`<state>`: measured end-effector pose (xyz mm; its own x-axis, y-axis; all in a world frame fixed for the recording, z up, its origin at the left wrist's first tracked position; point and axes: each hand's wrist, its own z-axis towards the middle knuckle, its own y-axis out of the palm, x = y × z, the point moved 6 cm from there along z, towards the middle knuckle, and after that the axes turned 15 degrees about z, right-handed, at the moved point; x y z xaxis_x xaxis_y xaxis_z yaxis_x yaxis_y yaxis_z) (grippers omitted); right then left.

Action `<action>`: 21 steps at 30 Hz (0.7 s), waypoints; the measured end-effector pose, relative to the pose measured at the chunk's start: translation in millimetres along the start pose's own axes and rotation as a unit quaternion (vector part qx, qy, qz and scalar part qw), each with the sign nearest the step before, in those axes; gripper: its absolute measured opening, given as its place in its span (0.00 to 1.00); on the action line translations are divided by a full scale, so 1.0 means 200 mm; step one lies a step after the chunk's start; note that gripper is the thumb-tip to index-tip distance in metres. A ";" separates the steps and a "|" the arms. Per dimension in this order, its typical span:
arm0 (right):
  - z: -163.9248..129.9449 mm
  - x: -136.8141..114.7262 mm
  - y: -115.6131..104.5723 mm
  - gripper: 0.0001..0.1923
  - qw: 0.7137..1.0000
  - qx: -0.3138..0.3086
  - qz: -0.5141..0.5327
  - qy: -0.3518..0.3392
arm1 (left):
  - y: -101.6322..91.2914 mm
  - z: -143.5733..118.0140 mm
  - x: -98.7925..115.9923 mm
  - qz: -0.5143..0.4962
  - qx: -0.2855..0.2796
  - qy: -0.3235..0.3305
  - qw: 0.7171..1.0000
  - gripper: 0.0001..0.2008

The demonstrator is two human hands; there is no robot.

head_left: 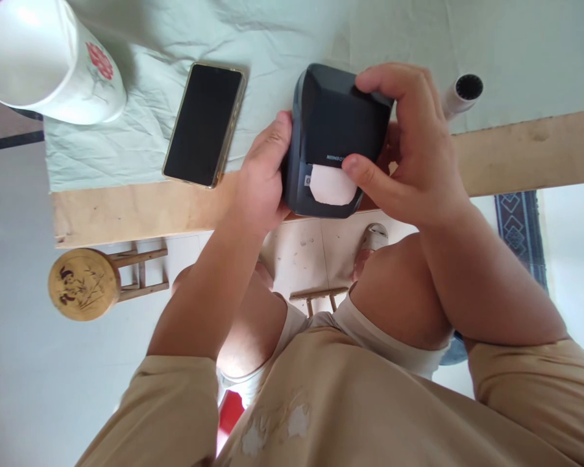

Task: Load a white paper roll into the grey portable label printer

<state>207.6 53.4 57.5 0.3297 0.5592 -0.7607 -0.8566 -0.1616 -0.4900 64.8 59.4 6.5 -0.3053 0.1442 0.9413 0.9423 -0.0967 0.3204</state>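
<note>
At the near edge of the tabletop [516, 152], I see my left hand [260, 178] wrapped around the side of a dark label printer [333, 123], while my right hand [411, 146] clamps its top, thumb against the white label [331, 185] poking out (the brand lettering is blurred). Further left, on the pale cloth [141, 139], lie a phone [204, 124] and a flowered white cup [53, 61].
</note>
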 end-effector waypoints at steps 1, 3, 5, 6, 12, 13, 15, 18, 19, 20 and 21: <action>0.00 -0.01 0.00 0.27 1.000 0.000 0.003 -0.011 | 0.00 0.00 0.01 -0.003 -0.006 0.009 1.000 0.16; 0.00 -0.02 0.00 0.29 1.000 -0.006 0.009 -0.026 | 0.00 0.00 0.01 -0.010 -0.006 0.019 1.000 0.15; 0.00 -0.03 0.00 0.31 0.999 -0.014 0.009 -0.029 | -0.01 0.00 0.01 -0.012 0.007 0.011 1.000 0.14; 0.00 -0.03 0.00 0.31 0.999 -0.016 0.005 -0.028 | -0.01 0.00 0.01 -0.013 0.007 -0.004 1.000 0.14; -0.02 -0.05 -0.04 0.31 0.996 0.076 -0.043 0.002 | 0.07 0.00 0.03 -0.019 -0.094 -0.017 0.995 0.21; -0.02 -0.07 -0.05 0.28 0.993 0.108 -0.049 0.005 | 0.08 0.00 0.03 -0.016 -0.096 -0.005 0.995 0.21; -0.02 -0.10 -0.07 0.19 0.987 0.152 -0.052 0.013 | 0.07 0.00 0.03 -0.008 -0.079 0.020 0.997 0.19; -0.02 -0.13 -0.09 0.09 0.979 0.201 -0.017 0.039 | 0.06 0.00 0.01 0.002 -0.059 0.023 0.998 0.14; -0.02 -0.14 -0.10 0.08 0.975 0.219 -0.004 0.043 | 0.06 0.00 0.00 0.005 -0.066 0.014 0.998 0.14; -0.02 -0.14 -0.11 0.08 0.971 0.233 0.004 0.045 | 0.06 0.00 0.00 0.007 -0.072 0.008 0.997 0.15; -0.02 -0.15 -0.13 0.08 0.970 0.241 0.002 0.042 | 0.06 -0.01 0.00 0.009 -0.076 0.004 0.997 0.15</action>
<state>220.9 37.7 90.5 0.3391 0.4884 -0.8041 -0.9375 0.2462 -0.2458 76.5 56.8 10.2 -0.2910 0.1329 0.9475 0.9160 -0.2471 0.3160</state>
